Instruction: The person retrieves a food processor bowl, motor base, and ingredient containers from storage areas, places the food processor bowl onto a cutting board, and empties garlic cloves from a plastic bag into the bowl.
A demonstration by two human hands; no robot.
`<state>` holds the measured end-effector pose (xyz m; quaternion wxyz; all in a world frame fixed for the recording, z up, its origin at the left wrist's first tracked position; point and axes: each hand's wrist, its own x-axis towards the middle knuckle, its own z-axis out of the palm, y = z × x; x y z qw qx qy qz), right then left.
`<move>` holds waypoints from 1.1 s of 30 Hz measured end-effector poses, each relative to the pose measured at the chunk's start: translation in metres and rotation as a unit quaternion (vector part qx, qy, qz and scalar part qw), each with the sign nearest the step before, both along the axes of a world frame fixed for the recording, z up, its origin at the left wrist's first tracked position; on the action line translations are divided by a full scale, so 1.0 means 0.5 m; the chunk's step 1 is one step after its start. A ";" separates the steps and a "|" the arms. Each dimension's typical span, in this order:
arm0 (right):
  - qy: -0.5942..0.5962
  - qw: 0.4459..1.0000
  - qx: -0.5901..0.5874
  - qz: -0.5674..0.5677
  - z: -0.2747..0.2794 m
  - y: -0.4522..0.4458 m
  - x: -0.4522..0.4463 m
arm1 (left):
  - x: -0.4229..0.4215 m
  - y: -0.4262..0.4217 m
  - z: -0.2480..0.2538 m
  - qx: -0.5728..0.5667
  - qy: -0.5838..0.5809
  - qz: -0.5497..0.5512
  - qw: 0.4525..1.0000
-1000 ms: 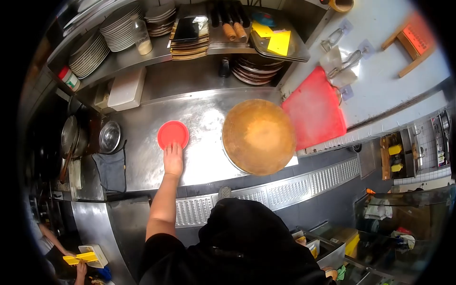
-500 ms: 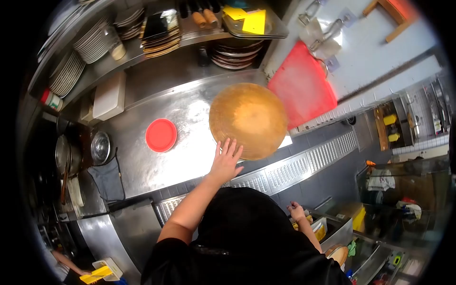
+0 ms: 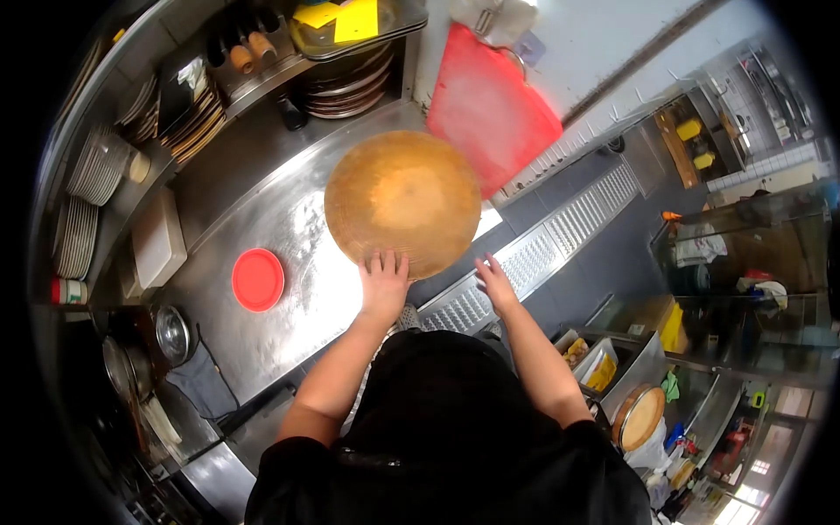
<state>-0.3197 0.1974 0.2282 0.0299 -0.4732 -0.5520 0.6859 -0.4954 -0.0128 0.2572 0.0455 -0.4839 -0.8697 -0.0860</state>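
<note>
A shiny metal counter [image 3: 297, 339] carries a thick round wooden board [image 3: 402, 206] near its front edge, with a red dish [image 3: 258, 280] well apart from it. A metal shelf [image 3: 269, 84] runs along the back — white plates [image 3: 77, 238] stacked at one end, dark trays [image 3: 398, 24] at the other.

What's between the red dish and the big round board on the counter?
Nothing: just bare, shiny steel counter between the red dish and the round board. Seen in the head view.
</note>
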 end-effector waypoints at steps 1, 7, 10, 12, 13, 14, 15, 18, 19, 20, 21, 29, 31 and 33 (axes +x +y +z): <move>-0.003 0.999 -0.024 -0.023 -0.008 0.007 -0.046 | 0.000 0.002 0.002 -0.004 -0.003 -0.001 1.000; 0.053 0.982 -0.144 -0.114 0.016 -0.015 -0.169 | -0.003 -0.001 0.017 -0.023 -0.063 0.010 0.998; 0.092 0.971 -0.188 -0.116 -0.045 -0.015 -0.171 | -0.007 -0.015 0.026 -0.035 -0.068 0.015 0.997; 0.088 0.968 -0.192 -0.135 -0.042 -0.066 -0.185 | -0.030 -0.041 0.027 -0.051 -0.053 0.030 0.997; 0.085 0.966 -0.195 -0.146 -0.030 -0.106 -0.193 | -0.048 -0.066 0.018 -0.041 -0.053 0.031 0.997; 0.061 0.974 -0.181 -0.122 -0.031 -0.142 -0.197 | -0.071 -0.090 0.025 -0.057 -0.095 0.044 0.993; 0.037 0.980 -0.168 -0.098 -0.031 -0.179 -0.199 | -0.099 -0.113 0.043 -0.066 -0.117 0.039 0.990; -0.044 0.984 -0.164 0.045 0.034 -0.196 -0.180 | -0.166 -0.165 0.086 -0.083 -0.159 0.021 0.984; -0.069 0.978 -0.165 0.106 0.055 -0.182 -0.172 | -0.180 -0.168 0.094 -0.084 -0.167 0.016 0.982; -0.076 0.971 -0.116 0.195 0.038 -0.157 -0.158 | -0.185 -0.168 0.096 -0.094 -0.165 0.015 0.982; -0.081 0.954 -0.064 0.283 0.010 -0.125 -0.140 | -0.189 -0.167 0.098 -0.103 -0.162 0.014 0.981; 0.141 0.972 0.042 0.185 0.220 -0.095 0.080 | -0.147 -0.161 0.053 -0.025 -0.192 0.086 0.977; 0.192 0.945 0.136 0.227 0.261 -0.124 0.143 | -0.145 -0.153 0.050 -0.004 -0.196 0.096 0.976; 0.211 0.919 0.196 0.271 0.295 -0.134 0.202 | -0.149 -0.151 0.038 -0.016 -0.185 0.092 0.978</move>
